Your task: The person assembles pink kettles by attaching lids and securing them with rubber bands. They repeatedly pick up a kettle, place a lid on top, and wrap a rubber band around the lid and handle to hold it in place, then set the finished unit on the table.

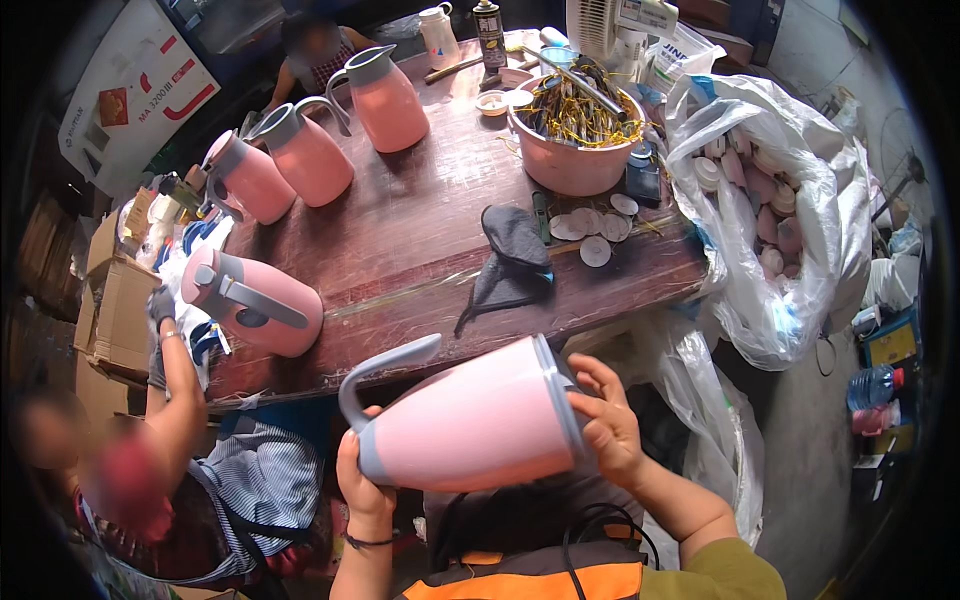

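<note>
A pink thermos jug (470,420) with a grey handle and grey rims lies tipped on its side in front of me, at the table's near edge. My left hand (365,485) is closed around its grey neck end, below the handle. At the jug's base, my right hand (612,425) has bent, partly spread fingers against the grey bottom rim. The base face is turned away, so what the fingertips grip there is partly hidden. Nearest on the table are a dark grey cloth glove (510,260) and several pale round discs (595,250).
Several more pink jugs (390,105) stand on the left of the wooden table (420,220). A pink basin (575,160) of wire-tied strips sits at the back right, beside a white sack (840,200) of parts. Two other people are nearby; one gloved hand (160,305) is by cardboard boxes.
</note>
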Tool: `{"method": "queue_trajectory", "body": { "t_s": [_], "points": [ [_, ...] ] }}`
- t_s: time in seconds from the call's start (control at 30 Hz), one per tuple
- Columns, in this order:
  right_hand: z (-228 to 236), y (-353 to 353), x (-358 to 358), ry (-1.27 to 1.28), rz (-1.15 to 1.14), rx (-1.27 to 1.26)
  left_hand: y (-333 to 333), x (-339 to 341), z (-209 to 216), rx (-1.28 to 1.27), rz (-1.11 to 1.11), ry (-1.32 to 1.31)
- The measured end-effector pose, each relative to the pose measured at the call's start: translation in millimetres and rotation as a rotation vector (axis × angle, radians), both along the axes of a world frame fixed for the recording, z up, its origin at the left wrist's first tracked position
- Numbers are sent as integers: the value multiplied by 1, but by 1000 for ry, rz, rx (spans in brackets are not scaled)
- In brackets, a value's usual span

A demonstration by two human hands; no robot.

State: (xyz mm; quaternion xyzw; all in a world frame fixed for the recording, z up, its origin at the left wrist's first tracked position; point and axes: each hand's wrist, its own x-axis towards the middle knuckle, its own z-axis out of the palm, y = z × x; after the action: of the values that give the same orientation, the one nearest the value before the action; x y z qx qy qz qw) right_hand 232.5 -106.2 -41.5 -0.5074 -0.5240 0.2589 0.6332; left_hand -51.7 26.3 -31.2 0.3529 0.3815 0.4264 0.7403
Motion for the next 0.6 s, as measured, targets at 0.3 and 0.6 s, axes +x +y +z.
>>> {"method": "queue_trajectory", "body": {
  "t_s": [0.3,0.6],
  "points": [
    [-31,2,21,771,233,-610,-1,7,6,748,-54,344],
    [-19,-11,30,-237,-87,53,11,-4,-15,584,-245,626]
  ]
}}
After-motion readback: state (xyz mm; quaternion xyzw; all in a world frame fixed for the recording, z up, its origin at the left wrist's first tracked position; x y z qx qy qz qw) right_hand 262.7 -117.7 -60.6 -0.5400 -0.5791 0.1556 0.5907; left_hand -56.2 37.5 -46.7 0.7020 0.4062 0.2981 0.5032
